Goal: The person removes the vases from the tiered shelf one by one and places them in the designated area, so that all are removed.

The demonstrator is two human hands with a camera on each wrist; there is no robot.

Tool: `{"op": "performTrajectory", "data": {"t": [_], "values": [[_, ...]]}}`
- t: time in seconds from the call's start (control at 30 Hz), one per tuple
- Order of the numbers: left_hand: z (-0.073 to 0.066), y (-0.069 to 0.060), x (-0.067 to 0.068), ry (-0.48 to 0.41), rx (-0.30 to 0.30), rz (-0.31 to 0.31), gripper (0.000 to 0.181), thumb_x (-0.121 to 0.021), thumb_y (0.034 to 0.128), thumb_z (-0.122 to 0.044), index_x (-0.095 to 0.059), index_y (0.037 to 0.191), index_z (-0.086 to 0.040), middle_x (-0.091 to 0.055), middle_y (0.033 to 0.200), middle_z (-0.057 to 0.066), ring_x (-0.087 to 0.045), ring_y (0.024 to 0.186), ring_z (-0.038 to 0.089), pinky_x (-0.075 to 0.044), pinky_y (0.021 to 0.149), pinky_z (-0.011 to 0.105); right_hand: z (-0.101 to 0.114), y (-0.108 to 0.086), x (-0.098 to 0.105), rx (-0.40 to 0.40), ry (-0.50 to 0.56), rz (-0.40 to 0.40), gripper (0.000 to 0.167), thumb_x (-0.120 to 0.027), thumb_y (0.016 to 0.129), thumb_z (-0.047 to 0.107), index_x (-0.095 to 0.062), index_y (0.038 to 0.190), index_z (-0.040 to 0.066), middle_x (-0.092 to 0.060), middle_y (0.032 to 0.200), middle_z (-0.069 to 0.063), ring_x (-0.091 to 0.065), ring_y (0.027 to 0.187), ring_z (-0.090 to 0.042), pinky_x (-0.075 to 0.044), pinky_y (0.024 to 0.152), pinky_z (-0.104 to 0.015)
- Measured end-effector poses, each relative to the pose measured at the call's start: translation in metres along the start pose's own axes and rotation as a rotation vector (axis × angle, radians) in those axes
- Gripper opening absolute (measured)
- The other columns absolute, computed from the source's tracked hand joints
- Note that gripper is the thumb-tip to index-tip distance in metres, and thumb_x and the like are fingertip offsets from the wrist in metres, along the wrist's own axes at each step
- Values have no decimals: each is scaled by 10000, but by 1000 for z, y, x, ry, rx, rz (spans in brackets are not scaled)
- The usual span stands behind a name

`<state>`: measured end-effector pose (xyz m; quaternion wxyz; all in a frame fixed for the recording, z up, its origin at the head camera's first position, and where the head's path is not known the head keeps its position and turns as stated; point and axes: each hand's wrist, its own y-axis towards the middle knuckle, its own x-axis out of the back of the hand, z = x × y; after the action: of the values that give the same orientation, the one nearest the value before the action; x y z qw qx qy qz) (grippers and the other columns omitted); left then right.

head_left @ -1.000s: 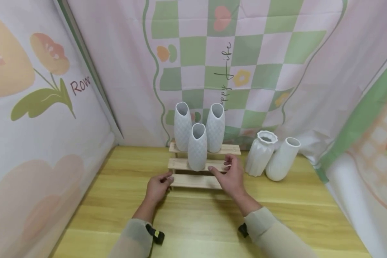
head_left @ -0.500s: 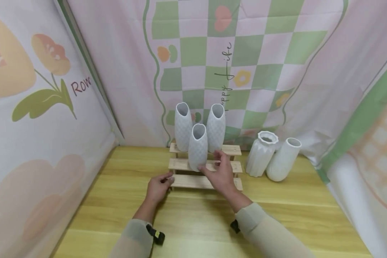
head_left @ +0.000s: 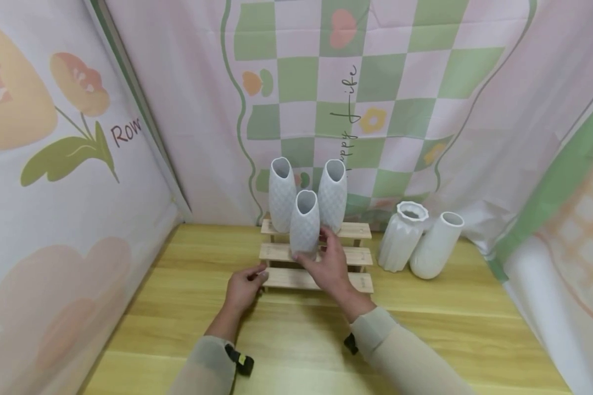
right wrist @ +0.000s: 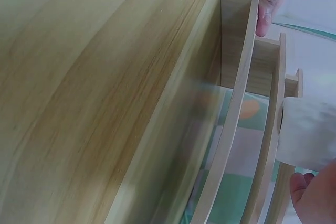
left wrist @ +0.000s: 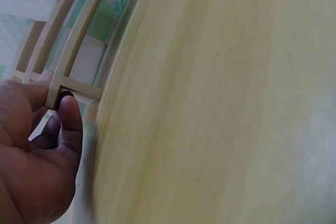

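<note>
A three-step wooden display stand [head_left: 289, 278] carries three white textured vases. The front vase [head_left: 304, 227] stands upright on the middle step. Behind it, the left rear vase [head_left: 281, 197] and the right rear vase [head_left: 334, 195] are on the top step. My left hand [head_left: 242, 288] pinches the left end of the lowest board, thumb and fingers round the wood in the left wrist view. Around the lower part of the front vase, my right hand [head_left: 332, 269] has its thumb in front and fingers at the right side. The right wrist view shows only part of that hand near the vase.
To the right of the stand, a white vase with a scalloped rim [head_left: 400, 236] and a smooth-rimmed white vase [head_left: 436, 246] stand close together on the wood-grain table [head_left: 296, 334]. A checkered curtain [head_left: 341, 109] hangs just behind the stand.
My right hand has moved left from the right side of the stand to the base of the front vase. My left hand stays at the stand's left end.
</note>
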<state>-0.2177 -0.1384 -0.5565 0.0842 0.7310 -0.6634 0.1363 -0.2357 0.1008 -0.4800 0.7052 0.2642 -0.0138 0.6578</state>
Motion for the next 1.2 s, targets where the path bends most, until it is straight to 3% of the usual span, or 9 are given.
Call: {"op": "performTrajectory", "data": {"t": [0.53,1.2], "values": [[-1,-1,-2,-7,3,0,323,-751,974,-303,-747,1266,-165,-708,898,43,-672,711,185,-575,617,319,-2,4,-6,-2,-18,-38,811,-923,805,213,-460,1463,115,-531,1313,-84,-569,1166,-267,-549,992,-436],[1,1,-2,1,25,-8,316,-751,971,-309,-749,1261,-181,-704,902,46,-669,722,191,-573,632,326,0,-1,-4,20,-65,-42,785,-905,818,201,-463,1459,101,-525,1326,-106,-578,1144,-281,-552,964,-459]]}}
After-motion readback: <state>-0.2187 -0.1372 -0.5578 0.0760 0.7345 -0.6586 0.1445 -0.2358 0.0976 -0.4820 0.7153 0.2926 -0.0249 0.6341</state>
